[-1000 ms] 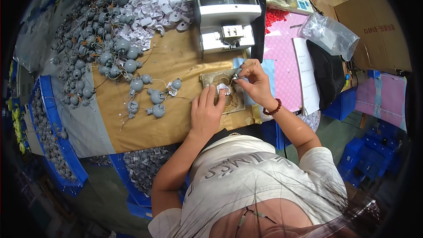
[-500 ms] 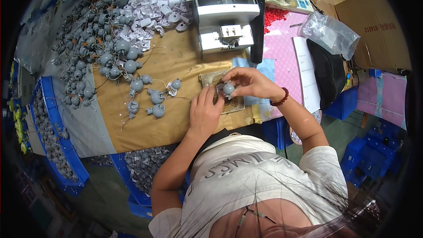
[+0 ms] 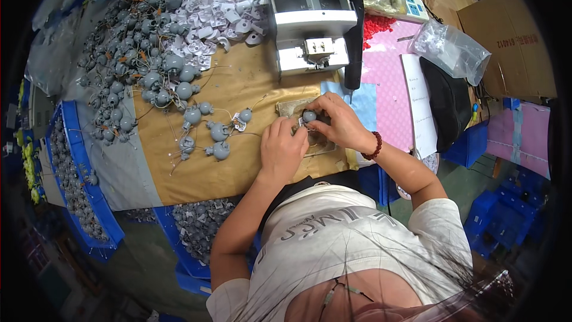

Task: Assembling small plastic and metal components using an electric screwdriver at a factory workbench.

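A small grey ball-shaped part (image 3: 309, 116) sits between the thumb and fingers of my right hand (image 3: 341, 124), which is closed on it. My left hand (image 3: 283, 150) is close against its left side, fingers bent together; what they pinch is hidden. A bit of white shows between the two hands. Both hands are over a worn square plate (image 3: 290, 107) on the brown-covered table. To the left lie several loose grey ball parts with thin wires, among them one ball (image 3: 219, 132) and another (image 3: 245, 115) with a white tag-like piece beside it.
A silver machine (image 3: 313, 24) stands behind my hands, with a black electric screwdriver (image 3: 353, 53) hanging at its right. Heaps of grey wired balls (image 3: 128, 53) and white plastic pieces (image 3: 238, 15) cover the back left. Blue bins (image 3: 77, 167) stand left; a paper sheet (image 3: 419, 107) and black bag (image 3: 444, 101) lie right.
The whole view has shifted slightly. My left fingers have moved in closer to the ball and curled more, and my right hand has turned a little around it.
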`<state>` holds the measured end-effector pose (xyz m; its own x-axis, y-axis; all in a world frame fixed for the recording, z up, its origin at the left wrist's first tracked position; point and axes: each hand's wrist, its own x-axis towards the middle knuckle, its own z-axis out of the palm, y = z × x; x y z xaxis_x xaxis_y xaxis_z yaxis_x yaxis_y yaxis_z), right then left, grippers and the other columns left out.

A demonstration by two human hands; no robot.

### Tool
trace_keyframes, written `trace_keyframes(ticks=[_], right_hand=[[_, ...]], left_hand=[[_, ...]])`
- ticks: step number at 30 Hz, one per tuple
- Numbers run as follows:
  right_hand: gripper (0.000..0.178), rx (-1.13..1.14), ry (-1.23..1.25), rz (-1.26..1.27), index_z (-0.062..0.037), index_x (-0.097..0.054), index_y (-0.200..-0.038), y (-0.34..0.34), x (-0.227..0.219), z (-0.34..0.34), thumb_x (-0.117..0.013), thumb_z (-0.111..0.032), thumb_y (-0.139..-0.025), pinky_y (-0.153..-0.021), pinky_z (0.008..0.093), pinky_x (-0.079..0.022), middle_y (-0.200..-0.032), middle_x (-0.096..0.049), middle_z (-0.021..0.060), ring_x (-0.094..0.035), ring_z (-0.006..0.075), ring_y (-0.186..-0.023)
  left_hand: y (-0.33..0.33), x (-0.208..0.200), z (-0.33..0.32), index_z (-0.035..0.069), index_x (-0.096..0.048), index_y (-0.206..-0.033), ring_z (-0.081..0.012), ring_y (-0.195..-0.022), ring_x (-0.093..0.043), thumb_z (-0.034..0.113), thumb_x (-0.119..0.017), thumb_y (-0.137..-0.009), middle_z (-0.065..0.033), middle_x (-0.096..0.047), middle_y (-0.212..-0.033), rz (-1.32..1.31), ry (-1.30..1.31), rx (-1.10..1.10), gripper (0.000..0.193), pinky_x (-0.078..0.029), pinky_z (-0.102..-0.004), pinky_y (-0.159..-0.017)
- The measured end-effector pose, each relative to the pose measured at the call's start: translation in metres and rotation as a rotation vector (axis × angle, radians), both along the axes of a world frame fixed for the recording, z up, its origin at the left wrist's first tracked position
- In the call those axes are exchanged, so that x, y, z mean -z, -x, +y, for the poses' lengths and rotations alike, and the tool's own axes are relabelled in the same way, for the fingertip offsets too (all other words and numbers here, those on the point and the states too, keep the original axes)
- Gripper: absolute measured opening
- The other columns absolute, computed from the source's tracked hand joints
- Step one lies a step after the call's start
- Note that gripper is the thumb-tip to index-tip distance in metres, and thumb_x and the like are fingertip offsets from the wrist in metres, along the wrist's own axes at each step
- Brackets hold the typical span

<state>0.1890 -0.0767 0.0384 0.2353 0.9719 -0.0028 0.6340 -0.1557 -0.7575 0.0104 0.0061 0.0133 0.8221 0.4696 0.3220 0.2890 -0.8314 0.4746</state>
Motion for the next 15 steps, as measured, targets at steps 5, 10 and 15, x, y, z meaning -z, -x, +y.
trace_keyframes(ticks=[5,10,15], right_hand=[[0.036,-0.036,0.17,0.033,-0.0035,-0.062,-0.109,-0.009,-0.009,0.011,-0.079,-0.008,-0.078,-0.075,0.0367,-0.051,-0.098,-0.06,0.0125,-0.063,0.0301,-0.089],[0.034,-0.075,0.177,-0.002,-0.0042,-0.06,-0.108,-0.01,-0.014,0.014,-0.077,-0.01,-0.079,-0.075,0.043,-0.051,-0.094,-0.065,0.0168,-0.064,0.037,-0.089],[0.04,-0.192,0.372,-0.121,-0.0024,-0.052,-0.107,-0.014,-0.025,0.029,-0.076,-0.016,-0.078,-0.07,0.0482,-0.049,-0.087,-0.068,0.018,-0.064,0.0421,-0.085]], left_hand=[[-0.011,-0.008,0.001,0.011,-0.063,-0.086,-0.0268,-0.095,-0.058,0.016,-0.073,-0.077,-0.0074,-0.057,-0.093,0.038,0.019,-0.052,0.015,-0.047,-0.0414,-0.079],[-0.019,-0.012,-0.001,0.011,-0.061,-0.113,-0.0303,-0.1,-0.057,0.014,-0.074,-0.076,-0.0089,-0.06,-0.105,0.114,0.145,-0.122,0.039,-0.048,-0.0432,-0.084],[-0.018,-0.01,-0.003,0.013,-0.058,-0.117,-0.0271,-0.1,-0.056,0.016,-0.074,-0.075,-0.0055,-0.059,-0.104,0.076,0.124,-0.13,0.045,-0.048,-0.0418,-0.08]])
